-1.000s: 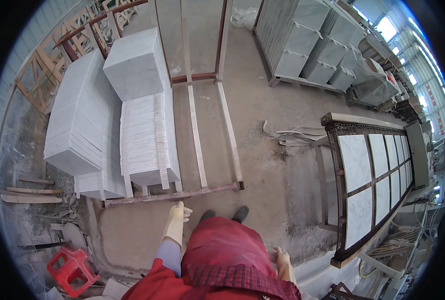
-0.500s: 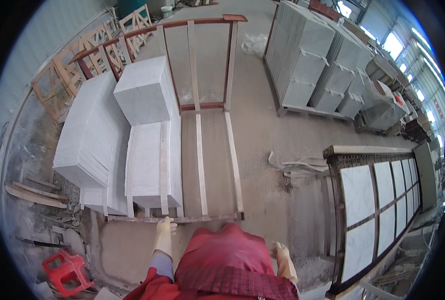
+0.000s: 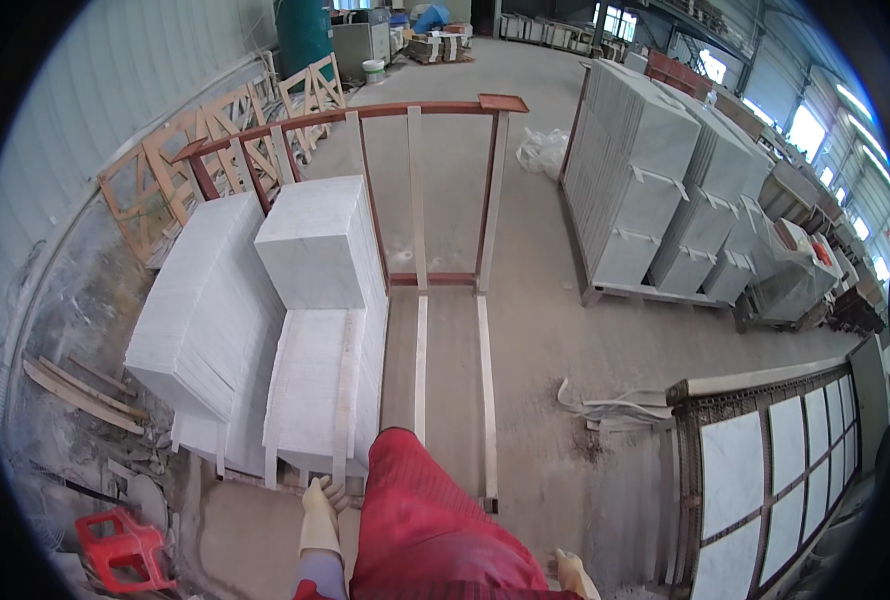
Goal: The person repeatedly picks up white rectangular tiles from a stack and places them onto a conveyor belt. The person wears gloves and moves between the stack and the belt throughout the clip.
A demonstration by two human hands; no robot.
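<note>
My left hand [image 3: 322, 510], in a cream rubber glove, hangs just in front of a low metal rack with its fingers loosely apart and holding nothing. Nearest to it is a stack of white stone slabs [image 3: 310, 390], with a taller block of slabs [image 3: 315, 270] behind. Another slab stack [image 3: 200, 310] stands to the left. My right hand [image 3: 573, 575], gloved alike, hangs low by my red apron [image 3: 445, 520]; its fingers look apart with nothing in them, and the lower edge cuts it off.
The rack's red-brown upright frame [image 3: 405, 110] rises behind the slabs. On the right, pale tiles [image 3: 733, 465] lie on a roller conveyor. Farther off stand bundled slabs [image 3: 645, 200]. A red plastic stool [image 3: 125, 548] and wooden strips [image 3: 85, 395] are at the left.
My view has tilted up, so the slabs and rack sit lower and more of the far hall shows. The apron now overlaps the rack's front. Both hands stay low without taking hold of anything.
</note>
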